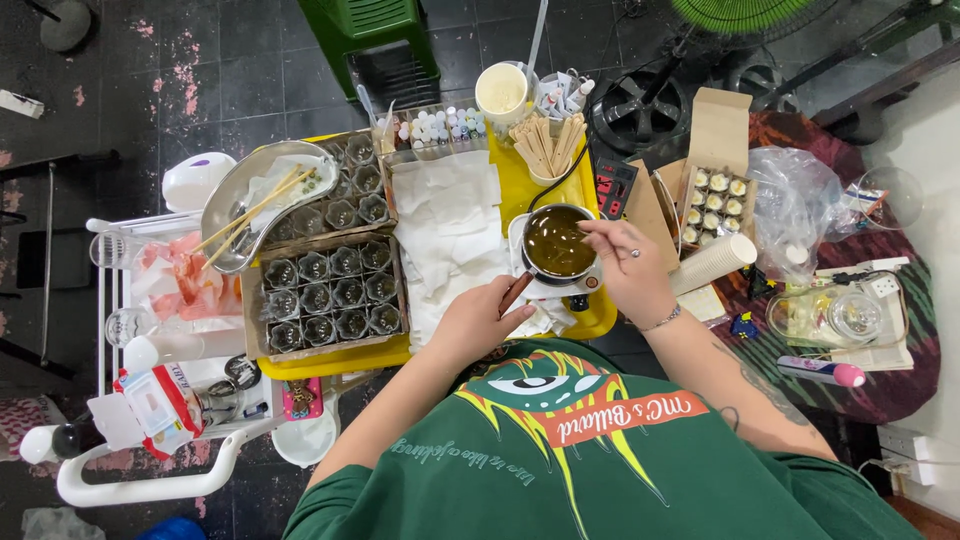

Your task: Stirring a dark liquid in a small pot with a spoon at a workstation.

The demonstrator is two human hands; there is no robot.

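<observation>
A person in a dark green printed T-shirt (590, 450) leans over a yellow rectangular tray-top (520, 180) that carries nearly everything in reach. At the tray's left edge sits a brown cardboard box of small clear glass jars (328, 293), packed in rows, and behind it a second batch of the same jars runs toward the far left corner. Overlapping that corner lies a kidney-shaped steel dish (255, 200) with thin wooden sticks and white tissue inside. Down the middle of the tray spreads a layer of white paper towels (450, 225).

Near the tray's right edge, on a small white heating base (560, 288), stands a small metal pot of dark amber liquid (555, 242). The left hand (480, 320) is closed around the pot's brown wooden handle (516, 293), which points toward the tray's near edge. The right hand (625, 262) hangs over the pot's right rim with fingers pinched narrowly together at the liquid; whether anything thin is held between them cannot be made out.

At the far edge stand a white cup (501, 92), a clear box of small white-capped bottles (440, 125), and a holder of flat wooden spatulas (548, 148). Off the right edge, an open cardboard carton of little filled tins (715, 205) rests beside a rolled sleeve of white paper cups (712, 263).
</observation>
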